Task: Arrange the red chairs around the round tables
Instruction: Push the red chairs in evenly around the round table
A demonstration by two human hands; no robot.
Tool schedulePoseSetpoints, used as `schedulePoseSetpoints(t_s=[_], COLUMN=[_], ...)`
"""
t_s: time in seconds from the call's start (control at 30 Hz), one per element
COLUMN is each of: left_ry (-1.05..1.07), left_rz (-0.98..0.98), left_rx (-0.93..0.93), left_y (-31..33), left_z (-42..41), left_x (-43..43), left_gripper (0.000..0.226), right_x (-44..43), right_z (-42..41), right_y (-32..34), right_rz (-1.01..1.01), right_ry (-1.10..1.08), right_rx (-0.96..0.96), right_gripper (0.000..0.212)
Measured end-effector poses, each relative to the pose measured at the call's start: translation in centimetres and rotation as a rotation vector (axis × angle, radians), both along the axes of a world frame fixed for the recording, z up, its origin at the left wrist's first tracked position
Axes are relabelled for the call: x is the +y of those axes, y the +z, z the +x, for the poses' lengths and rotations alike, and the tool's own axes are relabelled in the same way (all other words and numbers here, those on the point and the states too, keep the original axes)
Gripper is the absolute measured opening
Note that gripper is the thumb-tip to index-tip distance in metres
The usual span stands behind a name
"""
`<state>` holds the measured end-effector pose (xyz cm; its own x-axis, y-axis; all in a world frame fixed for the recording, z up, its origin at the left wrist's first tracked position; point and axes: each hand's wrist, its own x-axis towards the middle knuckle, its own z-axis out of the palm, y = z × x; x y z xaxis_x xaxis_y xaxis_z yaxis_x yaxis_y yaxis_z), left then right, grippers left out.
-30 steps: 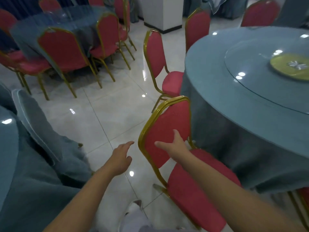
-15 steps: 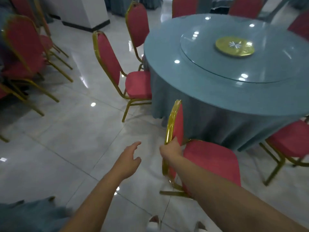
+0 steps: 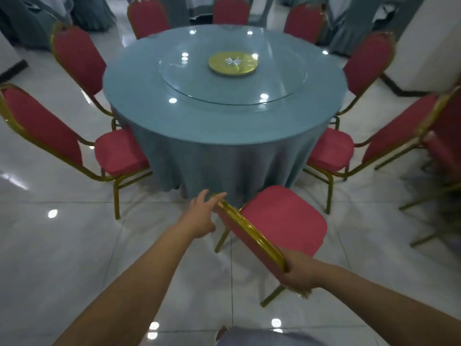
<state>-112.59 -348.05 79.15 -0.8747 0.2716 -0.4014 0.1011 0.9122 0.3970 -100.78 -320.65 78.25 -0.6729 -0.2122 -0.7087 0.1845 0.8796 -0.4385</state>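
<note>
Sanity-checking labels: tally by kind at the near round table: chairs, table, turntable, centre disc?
Red chairs: 8 (one gripped by the right hand; blurred stack at right edge excluded)
Round table: 1
Glass turntable: 1
Gold disc: 1
Total: 11

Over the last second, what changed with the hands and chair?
The red chair swung round, its seat now facing the round table. The left hand, free before, now touches its backrest frame; the right hand moved from pad to gripping the frame. Table unmoved.

A gold-framed red chair (image 3: 282, 216) stands at lower centre, seat toward the round table (image 3: 224, 126) in blue cloth; other chairs (image 3: 119, 153) ring it.
</note>
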Motion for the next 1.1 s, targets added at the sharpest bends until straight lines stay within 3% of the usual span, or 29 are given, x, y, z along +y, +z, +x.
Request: schedulePoseSetpoints(t_s=[0.1,0.17,0.2,0.43,0.57,0.73,0.87,1.1], left_ry=[-0.173,-0.172,-0.162,-0.318,-0.296,-0.113,0.053,0.23], left_rz=[-0.004,0.073,0.078,0.017,-0.004,-0.073,-0.102,-0.155], left_rx=[-0.014,0.025,0.032,0.102,0.121,0.116,0.131,0.085], left_y=[-1.6,-2.1,-2.3,-3.0,-3.6,-2.8,-2.5,-2.8], left_z=[-0.3,0.7,1.5,9.4,14.1,15.0,12.5,5.8], left_x=[4.6,7.2,8.2,11.5,12.9,12.5,12.2,9.7], left_gripper=[0.067,0.027,0.021,0.019,0.036,0.024,0.019,0.019], right_x=[6.0,8.7,9.9,18.8,22.1,22.2,20.0,14.7], right_z=[2.1,3.2,3.7,6.2,5.3,0.7,-5.5,-10.4], right_y=[0.5,0.5,0.5,0.4,0.1,-0.4,-0.9,-1.2], right_rz=[0.033,0.031,0.028,0.016,0.024,-0.075,-0.044,0.01], right_ry=[0.015,0.022,0.024,0.209,0.29,0.214,0.119,0.074], right_rx=[-0.004,-0.03,-0.051,-0.065,0.001,0.163,0.322,0.38], right_gripper=[0.069,0.077,0.082,0.097,0.092,0.071,0.041,0.021])
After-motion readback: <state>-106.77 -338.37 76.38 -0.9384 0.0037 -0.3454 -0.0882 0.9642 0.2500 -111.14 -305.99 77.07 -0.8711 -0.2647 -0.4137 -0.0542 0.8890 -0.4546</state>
